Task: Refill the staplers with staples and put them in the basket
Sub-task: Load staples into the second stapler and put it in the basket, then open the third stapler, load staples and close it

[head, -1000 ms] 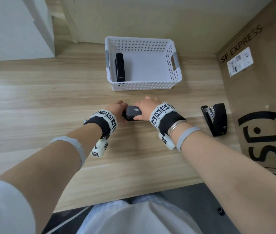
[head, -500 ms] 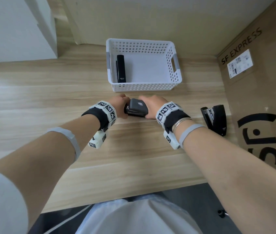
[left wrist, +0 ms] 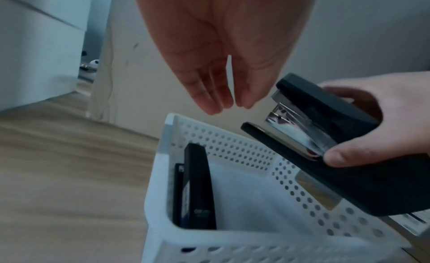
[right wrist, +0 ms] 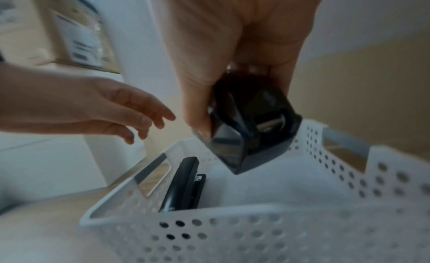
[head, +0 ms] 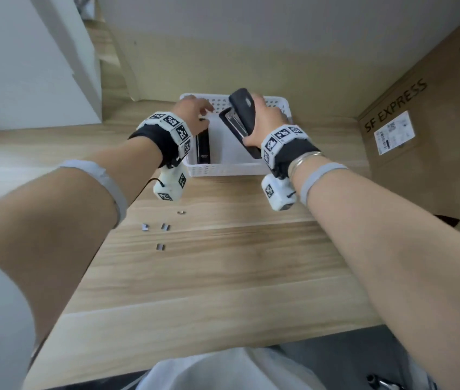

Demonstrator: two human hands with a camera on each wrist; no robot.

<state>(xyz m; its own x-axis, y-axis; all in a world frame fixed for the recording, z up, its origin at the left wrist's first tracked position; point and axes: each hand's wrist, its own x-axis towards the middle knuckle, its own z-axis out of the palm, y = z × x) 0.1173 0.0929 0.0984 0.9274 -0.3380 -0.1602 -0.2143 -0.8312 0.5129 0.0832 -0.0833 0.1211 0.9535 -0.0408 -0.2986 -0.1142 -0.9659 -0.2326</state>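
My right hand [head: 262, 122] grips a dark grey stapler [head: 241, 119] and holds it tilted over the white perforated basket [head: 223, 168]. The left wrist view shows that stapler [left wrist: 325, 138] above the basket's right side, with a thumb on its metal magazine. In the right wrist view its rear end [right wrist: 244, 138] hangs just above the basket floor. My left hand [head: 195, 114] hovers over the basket's left part, fingers relaxed and holding nothing [left wrist: 221, 97]. A black stapler [head: 203, 147] lies inside along the left wall [left wrist: 197, 189].
Several loose staple pieces [head: 161, 235] lie on the wooden table [head: 223, 263] near my left forearm. A large SF Express cardboard box [head: 420, 122] stands at the right. A white cabinet [head: 26, 66] stands at the far left.
Both hands have risen from the table and moved forward over the basket. The right hand lifted the grey stapler; the left hand let go of it and now hangs free.
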